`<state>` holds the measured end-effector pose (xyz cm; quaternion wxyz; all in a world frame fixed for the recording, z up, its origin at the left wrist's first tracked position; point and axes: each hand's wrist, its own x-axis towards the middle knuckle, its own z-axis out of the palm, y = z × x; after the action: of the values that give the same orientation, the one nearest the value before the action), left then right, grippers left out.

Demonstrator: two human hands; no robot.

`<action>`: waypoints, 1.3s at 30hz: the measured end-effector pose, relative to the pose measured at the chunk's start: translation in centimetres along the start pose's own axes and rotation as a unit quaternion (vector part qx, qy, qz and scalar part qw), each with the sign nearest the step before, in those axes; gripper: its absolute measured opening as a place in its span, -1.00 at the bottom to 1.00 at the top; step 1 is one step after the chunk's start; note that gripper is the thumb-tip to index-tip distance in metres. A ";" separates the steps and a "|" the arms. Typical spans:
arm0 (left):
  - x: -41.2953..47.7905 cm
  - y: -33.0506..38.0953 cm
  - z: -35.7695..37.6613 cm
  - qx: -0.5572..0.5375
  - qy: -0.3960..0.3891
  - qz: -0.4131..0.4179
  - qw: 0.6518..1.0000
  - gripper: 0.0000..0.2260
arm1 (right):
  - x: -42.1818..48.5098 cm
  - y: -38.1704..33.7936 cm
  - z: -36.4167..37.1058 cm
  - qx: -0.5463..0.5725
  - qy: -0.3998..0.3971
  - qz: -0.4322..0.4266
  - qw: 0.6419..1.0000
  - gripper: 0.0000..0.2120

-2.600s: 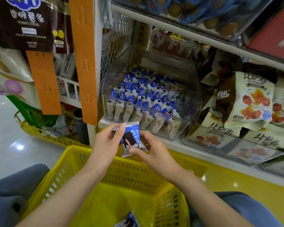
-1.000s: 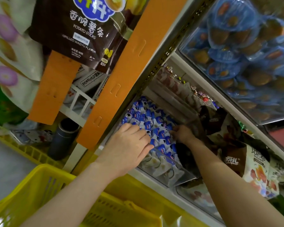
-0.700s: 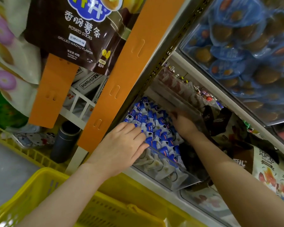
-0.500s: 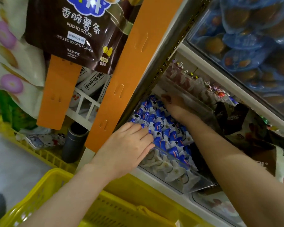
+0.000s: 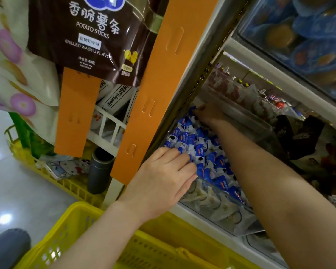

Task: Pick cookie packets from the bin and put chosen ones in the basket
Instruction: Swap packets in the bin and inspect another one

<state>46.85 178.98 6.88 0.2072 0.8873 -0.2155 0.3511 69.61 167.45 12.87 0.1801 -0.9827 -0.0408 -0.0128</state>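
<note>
A clear plastic bin [image 5: 224,212] on the shelf is packed with blue-and-white cookie packets [image 5: 201,150]. My left hand [image 5: 162,178] lies at the bin's front left corner, its fingers straight and resting on the nearest packets. My right hand [image 5: 209,115] reaches deep to the bin's back left corner, with its fingertips down among the rear packets; whether they pinch one is hidden. The yellow basket [image 5: 74,232] stands below the shelf, under my left forearm. Its contents are out of sight.
An orange shelf post [image 5: 163,90] rises just left of the bin, with a brown potato-stick bag [image 5: 93,35] hanging beside it. Other snack bags [image 5: 306,136] fill the shelf to the right. A second yellow basket [image 5: 66,183] and a dark cylinder [image 5: 100,169] sit on the floor at the left.
Earlier both hands held one packet over the basket. Since then my right hand has slid from the bin's right side to its back left corner. My left hand has stayed on the front packets.
</note>
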 end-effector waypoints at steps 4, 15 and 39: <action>0.0 0.4 -0.5 0.005 -0.034 -0.015 0.999 -0.72 | -2.2 -0.2 -1.7 0.058 0.117 -0.038 0.991 -0.75; -1.2 4.0 -3.1 -0.182 -0.052 -0.141 0.972 -0.74 | -16.8 0.3 -6.4 0.360 0.093 -0.034 0.928 -0.90; -5.9 6.4 -3.8 -0.300 -0.080 -0.309 0.899 -0.96 | -31.1 4.7 1.6 0.285 -0.014 -0.042 0.958 -0.90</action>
<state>37.52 177.14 6.58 0.5435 0.8304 -0.0416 0.1156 39.05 161.27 8.46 0.4515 -0.8881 -0.0864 0.0054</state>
